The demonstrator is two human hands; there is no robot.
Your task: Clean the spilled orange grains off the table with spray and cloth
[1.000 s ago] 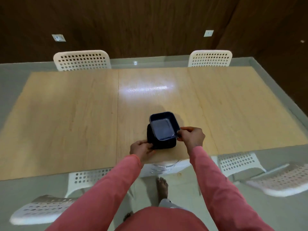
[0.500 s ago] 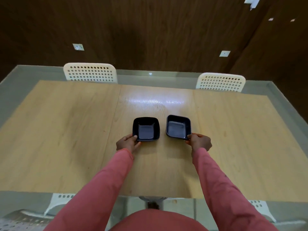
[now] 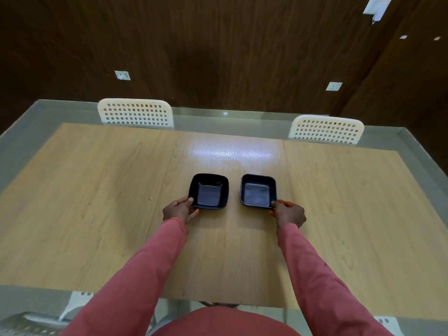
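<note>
Two dark square bowls stand side by side on the wooden table, both with nothing inside. My left hand grips the near left corner of the left bowl, thumb on its rim. My right hand holds the near right corner of the right bowl the same way. Both bowls rest flat on the tabletop, a small gap between them. No orange grains, spray bottle or cloth appear in view.
Two white perforated chairs stand at the table's far side against a dark wood wall. Parts of other white chairs show below the near edge. A glass border rings the wooden top.
A second ago the bowls were stacked near the table's front edge. Since then I separated them and set them side by side farther in; the hands have barely moved in the last half second.
</note>
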